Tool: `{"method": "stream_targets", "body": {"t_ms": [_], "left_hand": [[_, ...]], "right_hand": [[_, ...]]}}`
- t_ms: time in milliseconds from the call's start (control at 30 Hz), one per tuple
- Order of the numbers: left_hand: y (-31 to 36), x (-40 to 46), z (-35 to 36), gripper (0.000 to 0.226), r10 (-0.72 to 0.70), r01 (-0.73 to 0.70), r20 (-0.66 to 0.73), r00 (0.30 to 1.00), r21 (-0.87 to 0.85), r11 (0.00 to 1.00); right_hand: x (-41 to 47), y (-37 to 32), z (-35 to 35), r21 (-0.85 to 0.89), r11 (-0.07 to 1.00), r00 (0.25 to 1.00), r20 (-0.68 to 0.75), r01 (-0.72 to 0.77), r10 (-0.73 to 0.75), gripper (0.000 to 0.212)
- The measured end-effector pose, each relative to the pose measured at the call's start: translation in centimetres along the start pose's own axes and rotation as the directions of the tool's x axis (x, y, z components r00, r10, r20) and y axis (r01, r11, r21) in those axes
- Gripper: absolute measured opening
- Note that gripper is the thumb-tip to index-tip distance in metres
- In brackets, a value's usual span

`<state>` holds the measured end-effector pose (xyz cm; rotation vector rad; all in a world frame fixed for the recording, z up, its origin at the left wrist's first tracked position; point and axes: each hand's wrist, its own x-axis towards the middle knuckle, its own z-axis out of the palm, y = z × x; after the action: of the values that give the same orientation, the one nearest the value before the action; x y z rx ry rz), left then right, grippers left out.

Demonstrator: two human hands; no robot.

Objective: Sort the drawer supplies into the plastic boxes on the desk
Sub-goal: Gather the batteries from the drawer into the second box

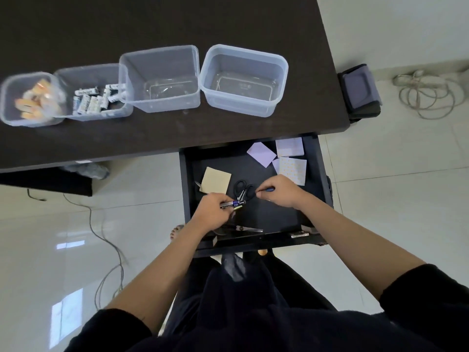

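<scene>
The black drawer point(316, 174) is pulled out under the desk. Inside, my left hand point(212, 213) grips a few dark blue batteries point(233, 204). My right hand point(278, 190) pinches a small blue item point(269, 189) beside the black-handled scissors point(243, 190). A tan sticky-note pad point(215, 180), lilac notes point(261, 154) and dotted sticker sheets point(291, 158) lie further back. Another pair of scissors point(246, 228) rests at the drawer's front. On the desk stand several clear boxes: one with orange items point(31, 100), one with batteries point(94, 97), and two empty ones point(162, 77) point(243, 80).
The dark desk point(177, 128) fills the upper left. A grey bag point(360, 92) leans at its right end, and coiled cable point(426, 95) lies on the tiled floor. More cable point(106, 240) trails on the floor at left. My foot point(176, 231) shows beside the drawer.
</scene>
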<state>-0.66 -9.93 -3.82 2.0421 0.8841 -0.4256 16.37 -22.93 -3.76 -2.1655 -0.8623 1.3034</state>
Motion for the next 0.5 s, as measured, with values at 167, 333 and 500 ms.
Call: {"method": "stream_targets", "body": {"t_ms": [167,333,500], "left_hand": [[-0.8,-0.7,-8.4,0.020,0.010,-0.018,-0.217,0.976,-0.036,0.999],[-2.7,-1.4,-17.6,0.017,0.029,-0.078,-0.420,0.907,-0.098,0.992],[-5.2,-1.0,-26.5,0.016,0.031,-0.131,-0.541,0.840,-0.147,0.980]], "right_hand": [[1.0,-9.4,-0.8,-0.037,0.978,0.978,-0.039,0.206,-0.207,0.020],[3.2,-19.6,0.8,-0.079,0.926,0.926,-0.059,0.369,-0.373,0.019],[6.7,-29.1,2.0,-0.109,0.898,0.892,-0.115,0.425,-0.436,0.021]]}}
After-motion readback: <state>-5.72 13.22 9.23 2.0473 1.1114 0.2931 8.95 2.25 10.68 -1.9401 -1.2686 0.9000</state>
